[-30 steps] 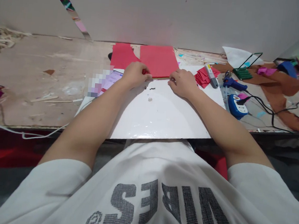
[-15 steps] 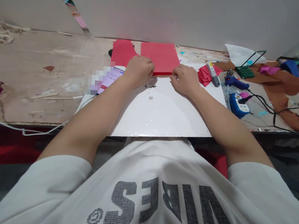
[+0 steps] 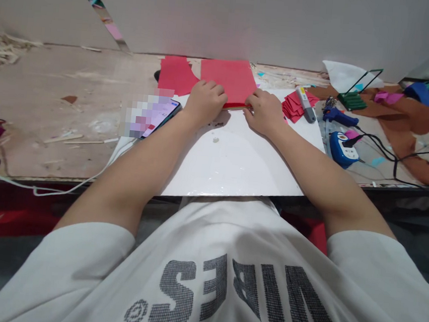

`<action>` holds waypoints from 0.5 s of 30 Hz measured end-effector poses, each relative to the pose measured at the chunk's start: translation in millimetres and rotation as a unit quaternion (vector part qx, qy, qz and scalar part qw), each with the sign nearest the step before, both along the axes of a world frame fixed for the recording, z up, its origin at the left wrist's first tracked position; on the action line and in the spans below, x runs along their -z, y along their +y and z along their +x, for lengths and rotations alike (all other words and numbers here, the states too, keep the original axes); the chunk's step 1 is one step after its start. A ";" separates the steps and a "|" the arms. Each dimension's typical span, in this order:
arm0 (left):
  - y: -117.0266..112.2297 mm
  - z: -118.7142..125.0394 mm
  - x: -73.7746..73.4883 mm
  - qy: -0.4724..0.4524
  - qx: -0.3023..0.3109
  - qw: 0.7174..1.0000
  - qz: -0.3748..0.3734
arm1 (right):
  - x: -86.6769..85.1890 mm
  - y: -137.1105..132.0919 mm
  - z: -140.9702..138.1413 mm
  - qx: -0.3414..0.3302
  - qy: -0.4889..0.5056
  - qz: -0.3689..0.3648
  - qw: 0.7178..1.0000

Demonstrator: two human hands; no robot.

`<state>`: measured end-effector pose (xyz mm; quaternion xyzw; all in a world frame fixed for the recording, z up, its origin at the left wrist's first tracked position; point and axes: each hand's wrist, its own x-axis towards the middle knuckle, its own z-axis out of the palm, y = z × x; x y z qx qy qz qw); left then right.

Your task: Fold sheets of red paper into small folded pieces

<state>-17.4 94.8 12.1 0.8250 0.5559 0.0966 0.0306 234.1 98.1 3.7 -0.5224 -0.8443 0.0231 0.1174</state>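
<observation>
A red sheet (image 3: 228, 79), of paper or thin felt, lies at the far side of a white board (image 3: 233, 158). Its near edge is raised into a narrow strip, perhaps folded over. My left hand (image 3: 208, 100) curls its fingers over the left part of that edge. At the near right corner, my right hand (image 3: 263, 110) pinches the edge between thumb and fingers. What lies beneath the fingertips is hidden. Beside my left hand is another red piece (image 3: 175, 75) with a curved cutout. To the right sits a stack of small red pieces (image 3: 292, 108) with a grey-and-white utility knife (image 3: 306, 106) on it.
A phone (image 3: 161, 118) lies left of my left forearm, with a white cable (image 3: 118, 152) running off left. On the right are a blue glue gun (image 3: 340, 117), a blue power socket (image 3: 343, 150), black cords and brown scraps (image 3: 403, 133). Wood scraps litter the far left.
My left hand has slid slightly right along the near edge of the red sheet, uncovering more of the phone. My right hand has hardly moved and stays at the corner.
</observation>
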 end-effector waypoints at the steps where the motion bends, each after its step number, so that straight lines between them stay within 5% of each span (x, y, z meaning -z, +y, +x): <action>1: -0.4 -0.1 0.2 -0.005 0.009 1.000 0.001 | 0.3 0.5 -0.2 0.001 0.002 -0.002 1.000; 8: -13.2 3.8 -8.6 -0.008 0.040 0.999 0.012 | 2.8 3.2 2.5 -0.007 -0.001 0.016 1.000; 15: -40.8 -4.7 -35.4 0.026 0.079 0.996 0.027 | -14.1 -20.0 -7.8 -0.056 -0.086 0.039 0.994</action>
